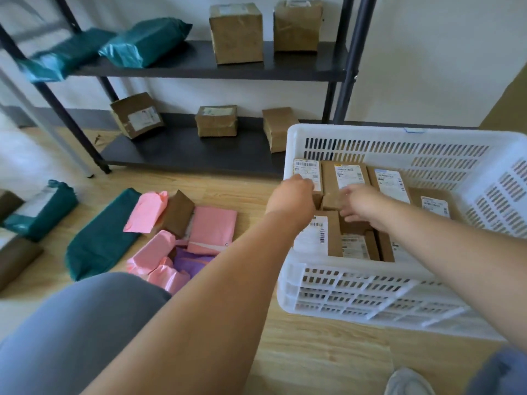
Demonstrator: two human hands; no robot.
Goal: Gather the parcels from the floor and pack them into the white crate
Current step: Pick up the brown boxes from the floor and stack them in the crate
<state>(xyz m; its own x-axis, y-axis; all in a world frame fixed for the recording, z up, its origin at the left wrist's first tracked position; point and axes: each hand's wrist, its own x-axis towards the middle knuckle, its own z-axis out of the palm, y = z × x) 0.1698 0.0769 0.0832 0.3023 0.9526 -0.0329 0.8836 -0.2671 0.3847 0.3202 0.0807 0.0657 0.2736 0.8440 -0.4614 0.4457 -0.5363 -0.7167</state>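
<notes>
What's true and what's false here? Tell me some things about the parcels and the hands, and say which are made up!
1. The left hand and right hand reach into the white crate. True.
2. The crate is empty. False: labelled brown boxes sit inside it.
3. Pink parcels lie on the floor. True.
4. The shelf holds only pink bags. False: it holds cardboard boxes and green bags.
</notes>
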